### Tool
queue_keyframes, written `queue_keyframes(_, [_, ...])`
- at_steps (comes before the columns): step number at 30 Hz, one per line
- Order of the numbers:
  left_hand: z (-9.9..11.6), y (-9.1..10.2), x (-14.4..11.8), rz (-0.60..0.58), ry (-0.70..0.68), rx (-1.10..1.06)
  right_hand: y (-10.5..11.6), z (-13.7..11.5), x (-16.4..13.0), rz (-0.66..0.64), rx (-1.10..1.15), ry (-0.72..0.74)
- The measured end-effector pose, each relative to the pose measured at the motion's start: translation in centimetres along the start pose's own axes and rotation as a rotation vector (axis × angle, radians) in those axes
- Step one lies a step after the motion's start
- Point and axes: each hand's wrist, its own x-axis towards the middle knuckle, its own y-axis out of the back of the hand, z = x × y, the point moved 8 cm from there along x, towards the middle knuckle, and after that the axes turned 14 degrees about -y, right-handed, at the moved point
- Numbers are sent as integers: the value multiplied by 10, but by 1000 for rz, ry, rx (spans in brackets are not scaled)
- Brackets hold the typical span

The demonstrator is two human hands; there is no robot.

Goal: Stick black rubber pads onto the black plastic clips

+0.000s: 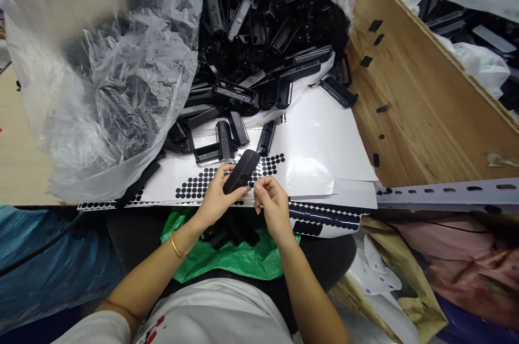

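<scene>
My left hand [219,195] grips a long black plastic casing [242,172] with a carbon-fibre-like pattern and a rounded far end, tilted up to the right. Just right of it, my right hand [271,200] is closed in a pinch, thumb against forefinger; anything between the fingertips is too small to make out. Beneath both hands lies a white sheet of round black stickers [194,184], partly hidden by the left hand. Several similar black casings [224,139] rest on the sheets just beyond.
A large heap of black casings [263,35] spills from a clear plastic bag [133,90]. A wooden board [425,95] stands along the right side. White sheets [316,144] cover the table there. On my lap, a green bag [259,265] holds black pieces.
</scene>
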Motion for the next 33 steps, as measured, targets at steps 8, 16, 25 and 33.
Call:
queue_keyframes(8, [9, -13, -10, -5, -18, -63, -4, -10, 0, 74, 39, 25])
queue_keyframes(16, [18, -10, -12, 29, -99, 99, -5, -25, -6, 175, -246, 160])
queue_keyframes(25, [4, -14, -13, -60, 9, -75, 23, -42, -24, 410, -574, 379])
queue_keyframes(33, [-49, -74, -46, -529, 375, -197, 120, 11, -71, 392, -733, 216])
